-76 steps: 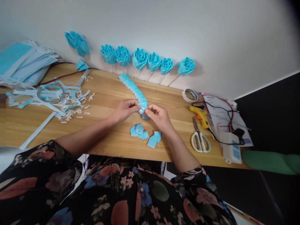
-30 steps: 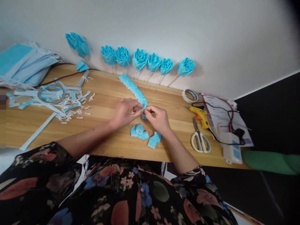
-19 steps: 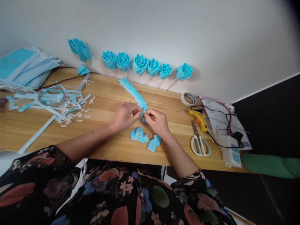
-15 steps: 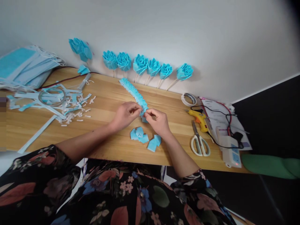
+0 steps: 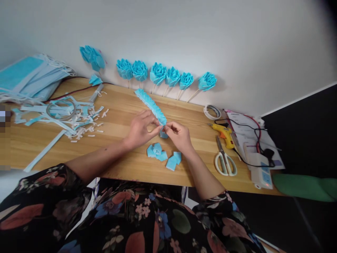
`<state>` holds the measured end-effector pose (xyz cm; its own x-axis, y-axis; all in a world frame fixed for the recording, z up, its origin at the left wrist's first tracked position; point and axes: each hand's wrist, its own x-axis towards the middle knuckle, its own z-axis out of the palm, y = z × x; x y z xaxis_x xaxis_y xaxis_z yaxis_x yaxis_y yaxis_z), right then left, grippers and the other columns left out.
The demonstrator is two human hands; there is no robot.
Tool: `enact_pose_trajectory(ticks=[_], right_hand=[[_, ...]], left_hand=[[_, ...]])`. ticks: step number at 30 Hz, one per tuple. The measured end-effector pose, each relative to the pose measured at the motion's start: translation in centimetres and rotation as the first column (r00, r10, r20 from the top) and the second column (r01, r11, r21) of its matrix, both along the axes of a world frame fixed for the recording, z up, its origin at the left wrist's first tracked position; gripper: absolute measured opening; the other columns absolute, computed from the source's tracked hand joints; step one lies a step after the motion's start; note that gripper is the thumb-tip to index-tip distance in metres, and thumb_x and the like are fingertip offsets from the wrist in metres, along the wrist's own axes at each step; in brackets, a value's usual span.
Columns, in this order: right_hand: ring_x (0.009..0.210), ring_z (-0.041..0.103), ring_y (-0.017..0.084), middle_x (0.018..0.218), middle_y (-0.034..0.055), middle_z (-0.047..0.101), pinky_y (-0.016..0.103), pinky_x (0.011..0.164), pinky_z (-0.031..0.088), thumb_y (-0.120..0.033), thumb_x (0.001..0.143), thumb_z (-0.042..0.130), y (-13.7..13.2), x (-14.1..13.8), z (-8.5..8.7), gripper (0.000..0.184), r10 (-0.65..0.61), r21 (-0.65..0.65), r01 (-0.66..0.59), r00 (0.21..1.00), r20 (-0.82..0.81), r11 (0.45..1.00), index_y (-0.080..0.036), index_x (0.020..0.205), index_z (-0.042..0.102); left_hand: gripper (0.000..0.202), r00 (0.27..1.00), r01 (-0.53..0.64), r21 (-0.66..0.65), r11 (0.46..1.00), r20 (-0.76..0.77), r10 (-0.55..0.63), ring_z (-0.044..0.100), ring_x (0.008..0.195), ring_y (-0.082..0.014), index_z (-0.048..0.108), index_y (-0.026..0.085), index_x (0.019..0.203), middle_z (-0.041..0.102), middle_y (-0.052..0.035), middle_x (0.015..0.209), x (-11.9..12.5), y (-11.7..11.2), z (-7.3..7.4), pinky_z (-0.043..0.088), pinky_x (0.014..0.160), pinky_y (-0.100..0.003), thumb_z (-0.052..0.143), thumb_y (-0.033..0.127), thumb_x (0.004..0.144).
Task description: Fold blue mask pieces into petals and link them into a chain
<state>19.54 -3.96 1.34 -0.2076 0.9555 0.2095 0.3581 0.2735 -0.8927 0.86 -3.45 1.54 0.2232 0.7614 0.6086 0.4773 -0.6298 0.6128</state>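
A long blue pleated strip (image 5: 150, 104) lies slantwise on the wooden table, its near end between my two hands. My left hand (image 5: 143, 129) pinches thumb and finger at the strip's left edge. From the other side my right hand (image 5: 179, 136) pinches at the same end, its fingertips almost touching the left ones. Exactly what small fold sits between the fingertips is hidden. Just below lie a cluster of blue folded pieces (image 5: 157, 151) and a smaller blue folded piece (image 5: 173, 161).
Several blue fabric roses (image 5: 158, 73) on sticks lean along the wall. Face masks (image 5: 28, 75) are stacked at the left, near cut scraps (image 5: 79, 121) and a clear tape roll (image 5: 60, 109). On the right are white tape (image 5: 212, 112), scissors (image 5: 225, 162), a yellow glue gun (image 5: 223, 134) and a power strip (image 5: 261, 174).
My left hand's fingers have shifted slightly right and down along the strip's near end, and its thumb is more extended. My right hand stays nearly in place. The view has shifted a little.
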Motion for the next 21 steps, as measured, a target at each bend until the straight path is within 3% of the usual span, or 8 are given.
enact_pose_trajectory(ticks=[4,21], right_hand=[[0.068,0.062,0.013,0.072,-0.0007,0.069,0.024,0.067,0.046,-0.029,0.084,0.057,-0.15,-0.12,0.14,0.015,0.006,0.035,-0.007,0.999,0.042,0.999,-0.02,0.075,0.064],[0.064,0.059,0.013,0.067,-0.0012,0.065,0.025,0.065,0.045,-0.032,0.084,0.057,-0.25,-0.23,0.34,0.018,-0.003,0.08,-0.006,0.994,0.109,0.997,-0.021,0.071,0.063]], left_hand=[[0.015,0.995,0.022,0.012,1.0,-0.095,-0.02,0.061,0.079,-0.0203,0.064,0.018,0.082,0.068,-0.0052,0.082,-0.03,0.22,-0.26,0.044,0.075,-0.036,0.068,0.032,0.087],[0.015,0.998,0.06,-0.09,0.994,-0.03,-0.063,0.06,0.072,-0.0162,0.063,0.019,0.076,0.065,-0.0017,0.072,0.03,0.48,-0.44,0.044,0.072,-0.032,0.06,0.028,0.089]])
